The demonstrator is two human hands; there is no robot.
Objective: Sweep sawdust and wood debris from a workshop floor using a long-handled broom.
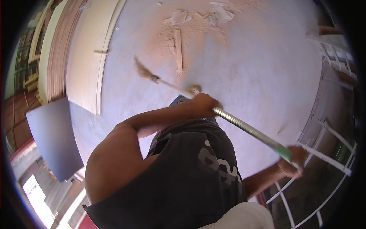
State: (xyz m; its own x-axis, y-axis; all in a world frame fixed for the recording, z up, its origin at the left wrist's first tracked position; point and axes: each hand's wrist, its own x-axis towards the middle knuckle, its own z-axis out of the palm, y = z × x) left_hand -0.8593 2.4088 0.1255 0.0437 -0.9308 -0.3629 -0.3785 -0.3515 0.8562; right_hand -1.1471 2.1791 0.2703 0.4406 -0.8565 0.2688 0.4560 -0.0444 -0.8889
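Both my hands grip a long-handled broom [251, 131], held slantwise across my body. My left hand [206, 105] is wrapped round the middle of the handle, in front of my waist. Farther right, my right hand [293, 160], slightly blurred, is closed round the green upper end. The broom's straw bristles [143, 70] point to the far left, over the floor; whether they touch it I cannot tell. Beyond them lies a narrow wood strip [178, 51] among reddish sawdust [160, 44].
Wood scraps [179, 17] and pale pieces [222, 14] lie in sawdust at the far side. Large boards [89, 57] stand stacked along the left, with a grey panel [55, 137] nearer me. White metal frames [324, 152] line the right. My shoe [195, 90] shows below the handle.
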